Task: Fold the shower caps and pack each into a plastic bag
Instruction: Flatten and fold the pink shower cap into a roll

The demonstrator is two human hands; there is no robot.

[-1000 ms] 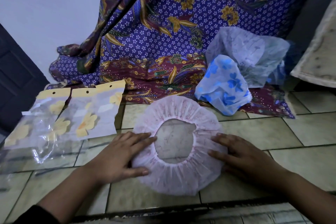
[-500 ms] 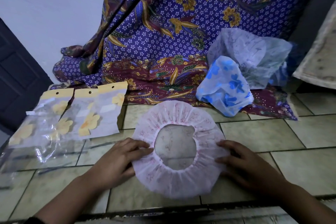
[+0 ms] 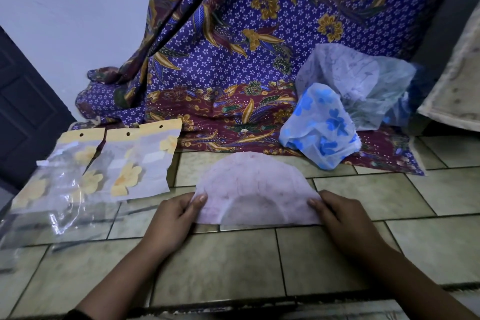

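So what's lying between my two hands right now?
The pink shower cap, folded into a half circle on the tiled floor. The left hand pinches its left corner and the right hand its right corner, as the head view shows.

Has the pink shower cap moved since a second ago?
Yes. The pink shower cap is folded: its near half went away from the person onto the far half, so its near edge now lies along a grout line it earlier overlapped.

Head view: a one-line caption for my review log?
Left hand and right hand pinch the ends of a folded pink shower cap on the tiled floor, plastic bags beside it.
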